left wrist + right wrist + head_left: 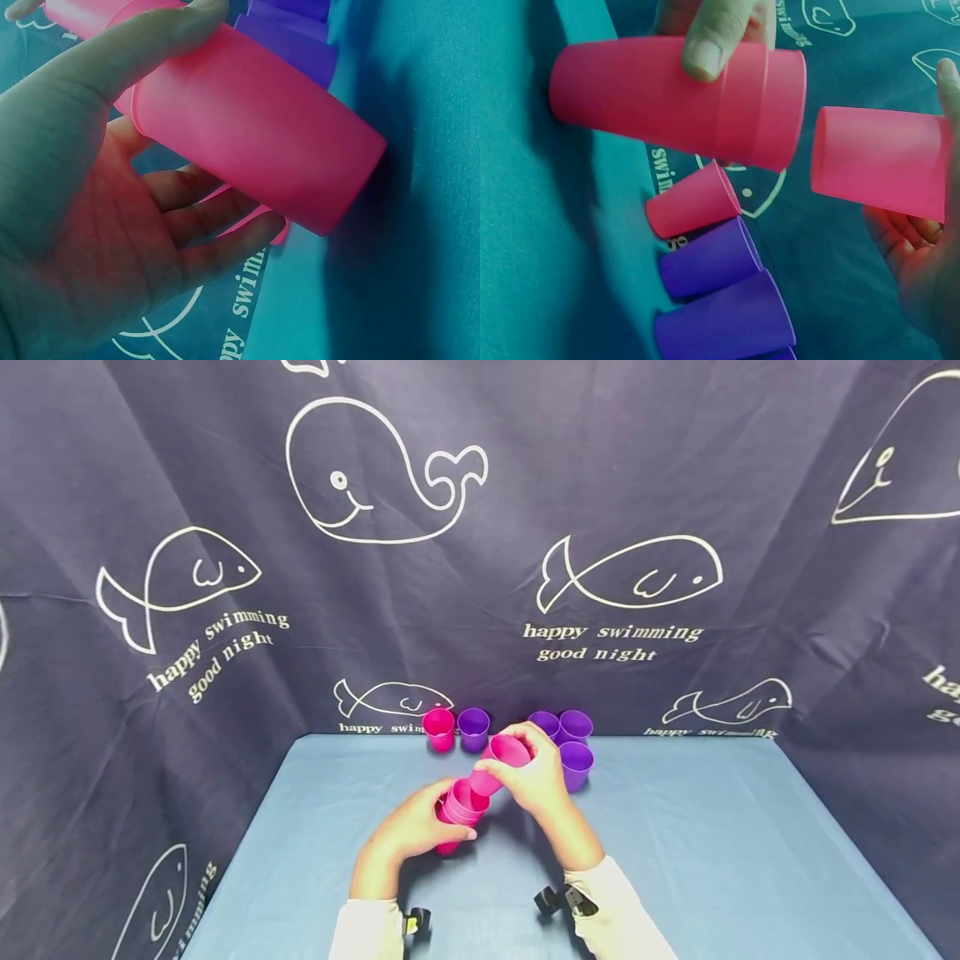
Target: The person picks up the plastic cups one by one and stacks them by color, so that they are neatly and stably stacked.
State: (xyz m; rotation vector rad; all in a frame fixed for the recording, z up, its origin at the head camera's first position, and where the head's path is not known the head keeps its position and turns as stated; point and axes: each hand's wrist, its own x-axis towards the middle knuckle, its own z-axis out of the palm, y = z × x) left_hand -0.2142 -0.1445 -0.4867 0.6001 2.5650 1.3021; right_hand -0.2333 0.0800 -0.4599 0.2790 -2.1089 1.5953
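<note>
My left hand (417,823) grips a stack of nested pink cups (652,94), thumb on one side and fingers around the other. In the left wrist view the stack's lowest cup (255,127) tapers down toward the table. My right hand (542,770) holds a single pink cup (881,157) by its sides, just above the stack's mouth. The right wrist view shows a small gap between this cup's base and the stack's rim.
Behind the hands stand a pink cup (439,729) and a purple cup (473,730) side by side. Several purple cups (576,766) are grouped to the right. A dark printed cloth (465,593) hangs behind the blue table (712,843).
</note>
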